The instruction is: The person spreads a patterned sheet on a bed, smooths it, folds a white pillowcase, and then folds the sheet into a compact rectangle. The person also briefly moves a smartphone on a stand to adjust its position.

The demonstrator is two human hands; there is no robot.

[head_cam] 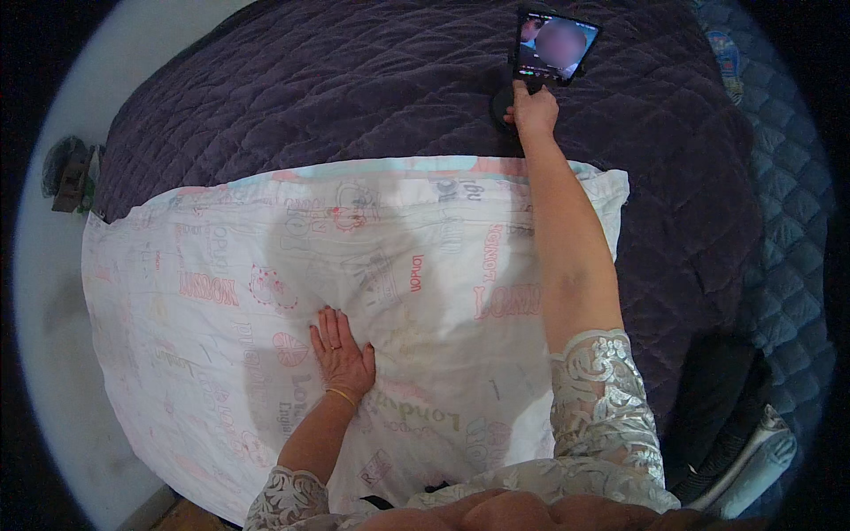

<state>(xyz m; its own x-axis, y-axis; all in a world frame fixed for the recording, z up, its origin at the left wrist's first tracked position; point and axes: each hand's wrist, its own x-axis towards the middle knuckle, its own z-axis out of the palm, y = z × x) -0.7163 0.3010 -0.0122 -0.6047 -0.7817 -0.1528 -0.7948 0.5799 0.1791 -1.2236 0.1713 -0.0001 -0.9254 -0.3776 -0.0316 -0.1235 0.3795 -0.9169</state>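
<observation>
A white cotton cloth (431, 358) printed with words and small pictures lies spread over the bed before me, with soft wrinkles. My left hand (344, 362) rests palm down on its middle, thumb apart from the fingers, holding nothing. A ring and a thin bracelet are on that hand and wrist. Beyond the cloth's far edge, my right hand (535, 114) grips a dark stand just under a lit screen device (558, 48). The stand's round base (501, 109) is partly hidden behind the hand. Pink and pale blue fabric (465, 166) shows along the cloth's far edge.
A dark purple quilted bedspread (319, 86) lies under and beyond the cloth. At the right is a blue-grey quilted cover (790, 219). Dark fabric (714, 391) and a pale rolled item (760, 468) lie at the lower right. A brown box (72, 179) stands at the far left.
</observation>
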